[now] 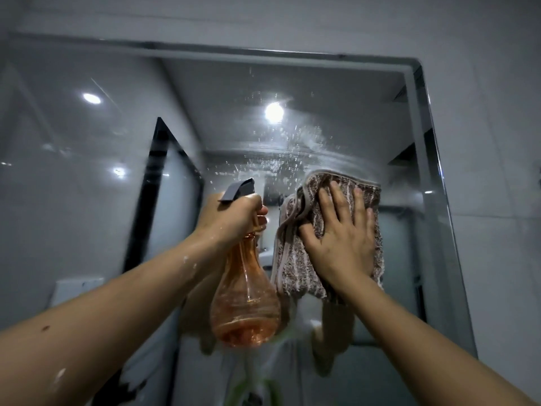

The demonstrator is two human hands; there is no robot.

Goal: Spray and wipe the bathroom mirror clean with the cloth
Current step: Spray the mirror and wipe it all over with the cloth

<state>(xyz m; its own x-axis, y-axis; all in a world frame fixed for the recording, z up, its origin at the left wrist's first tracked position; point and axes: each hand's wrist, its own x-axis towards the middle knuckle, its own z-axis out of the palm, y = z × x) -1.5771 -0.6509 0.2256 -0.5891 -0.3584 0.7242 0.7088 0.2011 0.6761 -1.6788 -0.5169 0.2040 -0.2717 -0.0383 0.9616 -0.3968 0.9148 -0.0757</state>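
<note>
The bathroom mirror [336, 92] fills the wall ahead, with spray droplets and a wet smear across its upper middle. My left hand [234, 218] grips the neck of an orange see-through spray bottle [246, 297] with a grey trigger head, held upright just in front of the glass. My right hand [342, 238] lies flat with fingers spread on a brown and white striped cloth [295, 259], pressing it against the mirror to the right of the bottle. Below the cloth my arms are reflected in the mirror.
The mirror's bevelled right edge [439, 200] meets a grey tiled wall [491, 142]. Reflected ceiling lights and a dark-framed door show in the glass at the left. My left forearm has white flecks on it.
</note>
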